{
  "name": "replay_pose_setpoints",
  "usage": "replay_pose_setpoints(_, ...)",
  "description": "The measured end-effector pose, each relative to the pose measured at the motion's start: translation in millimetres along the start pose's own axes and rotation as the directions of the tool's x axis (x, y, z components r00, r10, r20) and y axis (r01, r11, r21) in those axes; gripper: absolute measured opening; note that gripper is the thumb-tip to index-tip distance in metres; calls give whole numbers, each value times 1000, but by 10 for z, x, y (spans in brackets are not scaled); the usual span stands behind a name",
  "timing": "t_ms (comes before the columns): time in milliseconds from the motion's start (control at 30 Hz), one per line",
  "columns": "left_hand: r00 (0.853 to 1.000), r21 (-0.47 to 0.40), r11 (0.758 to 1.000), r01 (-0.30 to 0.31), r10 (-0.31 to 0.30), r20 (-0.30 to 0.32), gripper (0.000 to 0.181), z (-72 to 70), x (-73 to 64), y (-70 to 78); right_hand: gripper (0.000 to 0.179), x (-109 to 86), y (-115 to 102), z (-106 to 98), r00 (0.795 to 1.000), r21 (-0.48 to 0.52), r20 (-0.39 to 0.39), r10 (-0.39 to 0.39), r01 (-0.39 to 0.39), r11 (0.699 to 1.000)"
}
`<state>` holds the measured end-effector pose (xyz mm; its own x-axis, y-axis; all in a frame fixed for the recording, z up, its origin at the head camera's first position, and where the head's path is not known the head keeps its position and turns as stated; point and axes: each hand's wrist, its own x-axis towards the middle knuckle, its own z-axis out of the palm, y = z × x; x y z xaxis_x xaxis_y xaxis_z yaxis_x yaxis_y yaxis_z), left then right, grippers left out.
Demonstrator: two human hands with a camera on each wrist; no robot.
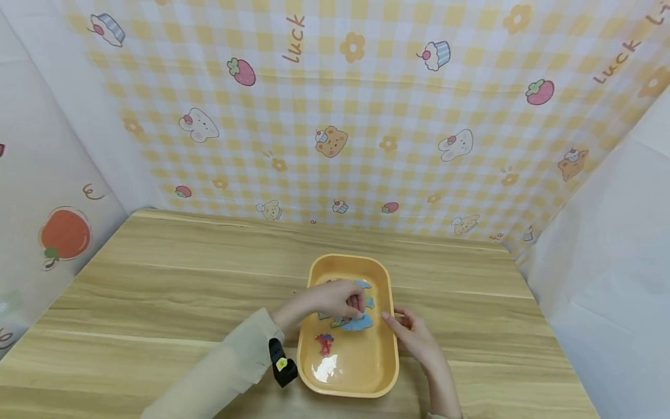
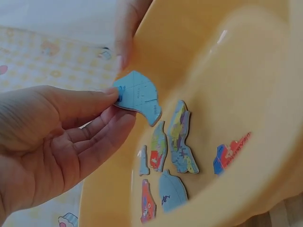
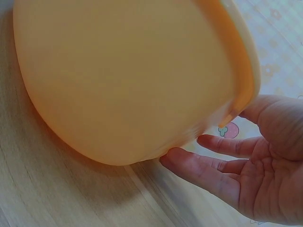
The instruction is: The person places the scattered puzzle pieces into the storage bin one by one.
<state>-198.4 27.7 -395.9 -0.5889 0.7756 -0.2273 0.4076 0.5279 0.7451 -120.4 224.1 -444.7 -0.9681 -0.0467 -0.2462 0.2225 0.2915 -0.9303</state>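
Observation:
My left hand [image 1: 339, 298] reaches over the yellow tub [image 1: 395, 355] and pinches a light blue, flat map puzzle piece [image 2: 140, 92] between thumb and fingers. The piece has a curved edge, thin printed lines and a dark blue mark by the thumb. Below it in the left wrist view lie a multicoloured piece [image 2: 179, 137], a red piece [image 2: 147, 201] and a blue piece [image 2: 173, 191] on the tub's floor. At the tub's right side, my right hand [image 1: 417, 338] grips the rim, thumb on top and fingertips against the outer wall [image 3: 118, 118].
A red and blue piece [image 1: 325, 343] lies apart from the others in the tub. The tub stands on a wood-grain table [image 1: 209, 273]. Behind the table hangs a yellow checked cloth [image 1: 361, 116], with white cloths at both sides.

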Motion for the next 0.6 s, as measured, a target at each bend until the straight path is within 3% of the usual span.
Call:
replay_pose_setpoints(333, 982, 95, 994, 49, -66, 178, 5, 77, 114, -16, 53, 13, 5, 3, 1000, 0, -16, 17, -17, 1000)
replay_pose_setpoints(600, 977, 137, 989, 59, -86, 195, 7, 134, 149, -36, 53, 10, 11, 6, 999, -18, -36, 19, -20, 1000)
